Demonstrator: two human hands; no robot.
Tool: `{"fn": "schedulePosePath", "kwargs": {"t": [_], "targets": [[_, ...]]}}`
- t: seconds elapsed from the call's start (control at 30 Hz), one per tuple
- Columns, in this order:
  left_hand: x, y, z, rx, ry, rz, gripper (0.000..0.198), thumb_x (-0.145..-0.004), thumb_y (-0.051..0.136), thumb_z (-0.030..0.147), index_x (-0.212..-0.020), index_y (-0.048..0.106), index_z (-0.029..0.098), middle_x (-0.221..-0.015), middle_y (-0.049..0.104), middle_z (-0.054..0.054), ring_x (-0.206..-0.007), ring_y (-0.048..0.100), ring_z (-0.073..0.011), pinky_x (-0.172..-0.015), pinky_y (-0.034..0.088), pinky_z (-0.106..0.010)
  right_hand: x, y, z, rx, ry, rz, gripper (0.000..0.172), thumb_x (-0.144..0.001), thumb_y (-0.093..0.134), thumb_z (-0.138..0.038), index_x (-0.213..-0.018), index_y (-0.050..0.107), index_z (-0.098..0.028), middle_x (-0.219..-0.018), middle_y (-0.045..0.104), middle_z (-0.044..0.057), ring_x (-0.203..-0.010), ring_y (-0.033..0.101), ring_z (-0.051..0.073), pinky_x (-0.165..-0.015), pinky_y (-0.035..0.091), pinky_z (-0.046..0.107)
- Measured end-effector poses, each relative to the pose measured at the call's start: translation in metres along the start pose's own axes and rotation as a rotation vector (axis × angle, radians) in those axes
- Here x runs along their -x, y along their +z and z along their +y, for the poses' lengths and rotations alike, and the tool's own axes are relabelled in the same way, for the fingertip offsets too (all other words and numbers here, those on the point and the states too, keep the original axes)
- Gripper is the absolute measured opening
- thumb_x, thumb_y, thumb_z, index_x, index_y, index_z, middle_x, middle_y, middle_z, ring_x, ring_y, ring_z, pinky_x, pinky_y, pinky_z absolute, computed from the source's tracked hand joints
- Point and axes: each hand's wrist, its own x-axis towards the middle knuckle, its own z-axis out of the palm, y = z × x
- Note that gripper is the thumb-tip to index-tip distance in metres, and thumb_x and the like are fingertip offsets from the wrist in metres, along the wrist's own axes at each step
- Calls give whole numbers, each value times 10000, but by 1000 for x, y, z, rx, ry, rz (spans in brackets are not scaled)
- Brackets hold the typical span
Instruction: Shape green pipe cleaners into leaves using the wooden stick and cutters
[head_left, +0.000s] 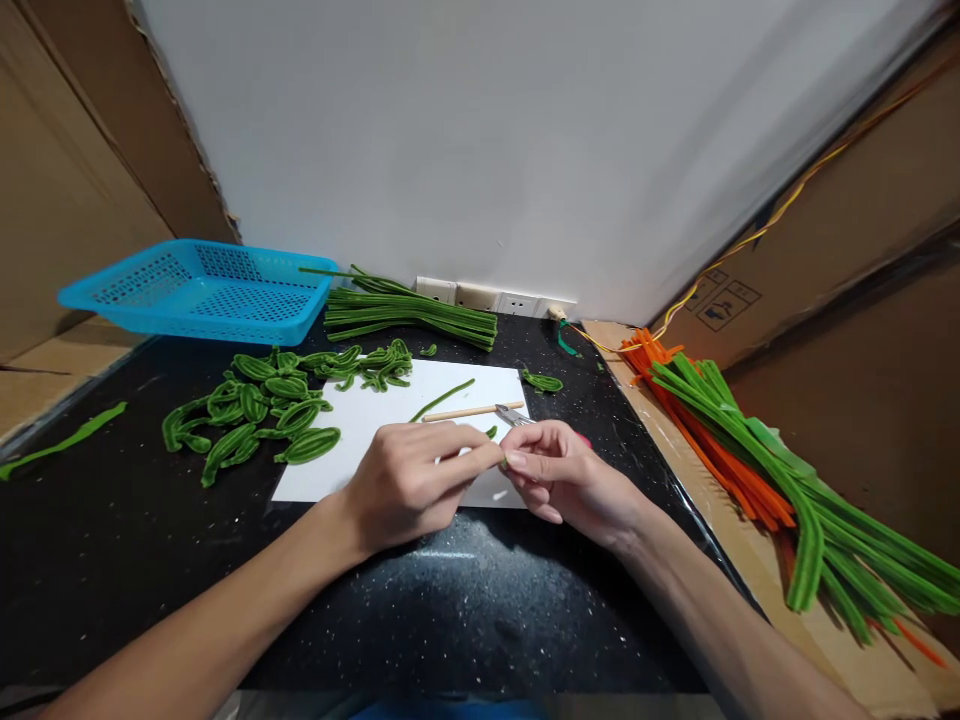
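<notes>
Both hands meet over the white sheet (352,425) on the dark bench (487,640), their fingertips touching. The right hand (559,470) pinches a tiny green piece (506,461) between thumb and forefinger, its other fingers loosely curled; fingertips hide most of the piece. The left hand (420,475) is bent palm down, forefinger reaching that same piece (its thumb is out of sight, so I cannot tell whether it pinches too).

Just beyond lie a wooden stick (461,412), a green strip (444,399) and a metal tool (517,416), whose handle the right hand partly covers. Looped green pieces (309,446) spread over the sheet's left edge. Behind them are a blue basket (304,325) and a green bundle (412,317); orange strips (724,470) and green strips (806,540) lie on cardboard at right.
</notes>
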Motion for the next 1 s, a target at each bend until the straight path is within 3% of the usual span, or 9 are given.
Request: {"fn": "schedulePosePath", "kwargs": {"t": [0.1, 0.27, 0.43, 0.6, 0.73, 0.87, 1.0], "targets": [[-1, 8, 3, 157, -246, 43, 155, -943, 657, 47, -1037, 751, 127, -931, 776, -78, -733, 703, -146, -586, 521, -235, -1, 1, 0, 28, -91, 99, 270, -726, 933, -324, -765, 745, -135, -562, 529, -54, -437, 372, 41, -349, 336, 141], [-7, 10, 7, 362, -644, -23, 109, -953, 687, 163, -1016, 776, 156, -932, 762, -55, -642, 623, -112, -547, 496, -220, -2, 5, 5, 99, -160, 179, 286, -773, 903, -373, -854, 718, -169, -577, 556, -61, -411, 420, 51, -351, 359, 151], [-16, 7, 8, 646, -922, -10, 120, -925, 712, 258, -965, 759, 156, -902, 753, -51, -550, 589, -96, -478, 482, -211, -3, 5, 9, 257, -348, 281, 271, -877, 813, -421, -950, 732, -172, -733, 642, -18, -438, 535, 80, -367, 447, 201], [-18, 7, 6, 928, -1049, 14, 128, -890, 723, 284, -898, 715, 157, -638, 637, 17, -428, 494, -79, -382, 369, -188, 1, 0, 12, 895, -807, 434, 57, -961, 710, -199, -996, 748, -174, -922, 730, 59, -585, 630, 108, -497, 525, 235], [-17, 7, 5, 950, -1069, 0, 125, -898, 709, 287, -898, 696, 163, -582, 567, 48, -441, 494, -87, -406, 367, -194, 2, -3, 13, 1246, -1100, 382, 132, -951, 683, -58, -1009, 743, -161, -940, 755, 84, -678, 677, 130, -583, 575, 248], [-18, 7, 7, 921, -1046, -16, 118, -903, 699, 281, -891, 688, 164, -600, 554, 50, -487, 507, -94, -451, 388, -203, 0, -7, 15, 1356, -1192, 377, 197, -942, 681, -19, -1050, 745, -170, -920, 779, 81, -790, 747, 170, -699, 625, 282], [-17, 6, 9, 951, -1059, -60, 136, -919, 684, 299, -915, 686, 163, -548, 508, 68, -467, 485, -100, -456, 387, -212, -1, -8, 14, 1375, -1186, 371, 205, -955, 651, -24, -1044, 743, -185, -894, 784, 65, -756, 757, 166, -660, 628, 263]]}}
